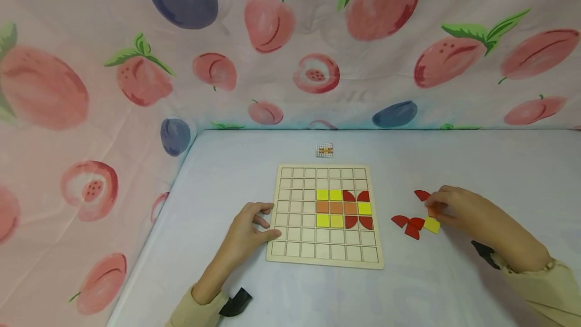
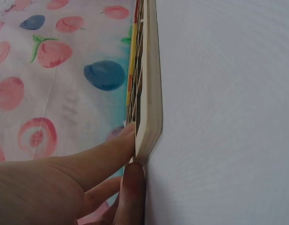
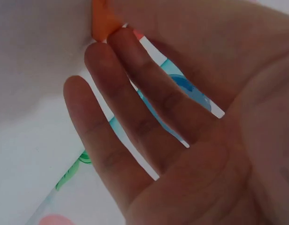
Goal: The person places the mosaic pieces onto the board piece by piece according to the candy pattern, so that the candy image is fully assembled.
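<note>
A square wooden grid board (image 1: 290, 222) lies on the table with yellow squares (image 1: 335, 195), orange squares (image 1: 336, 208) and red quarter-circle tiles (image 1: 365, 223) set in cells at its middle and right. My left hand (image 1: 247, 228) rests at the board's left edge, thumb just over the rim. In the left wrist view, fingertips touch the board's side (image 2: 152, 103). To the right of the board, my right hand (image 1: 458, 211) pinches an orange tile (image 3: 103, 21) close to the tabletop; its fingers partly hide it. Around it lie loose red tiles (image 1: 412, 231) and a yellow tile (image 1: 432, 225).
A small card with a coloured grid pattern (image 1: 324, 150) lies behind the board. Fruit-printed cloth (image 1: 272, 79) hangs at the back and left of the white table (image 1: 236, 165). Black wrist straps (image 1: 236, 303) show at both sleeves.
</note>
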Tool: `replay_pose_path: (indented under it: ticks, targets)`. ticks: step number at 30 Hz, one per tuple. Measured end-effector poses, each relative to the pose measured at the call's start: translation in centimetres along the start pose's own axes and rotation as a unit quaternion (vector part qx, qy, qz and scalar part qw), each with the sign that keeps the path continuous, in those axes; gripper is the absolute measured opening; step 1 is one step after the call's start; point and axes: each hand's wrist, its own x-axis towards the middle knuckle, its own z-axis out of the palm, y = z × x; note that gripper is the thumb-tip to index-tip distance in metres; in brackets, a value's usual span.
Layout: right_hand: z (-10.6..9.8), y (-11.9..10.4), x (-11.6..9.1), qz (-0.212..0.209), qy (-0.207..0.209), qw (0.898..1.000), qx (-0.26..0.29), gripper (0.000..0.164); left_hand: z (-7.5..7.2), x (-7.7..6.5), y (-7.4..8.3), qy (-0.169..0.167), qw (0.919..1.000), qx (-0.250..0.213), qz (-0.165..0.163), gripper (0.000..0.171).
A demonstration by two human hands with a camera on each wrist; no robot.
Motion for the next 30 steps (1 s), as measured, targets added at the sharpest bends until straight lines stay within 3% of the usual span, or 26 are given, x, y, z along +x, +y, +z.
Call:
replay_pose_path:
  ticks: [23, 30]
  targets:
    - [0.1, -0.9, 0.2, 0.020, 0.027, 0.999, 0.009, 0.030, 0.0, 0.0, 0.0, 0.001, 0.9999, -0.002, 0.011, 0.059]
    - [-0.2, -2.2, 0.8, 0.036, 0.036, 0.998, 0.034, 0.022, 0.0, 0.0, -0.1, 0.002, 0.9999, -0.002, 0.013, 0.059]
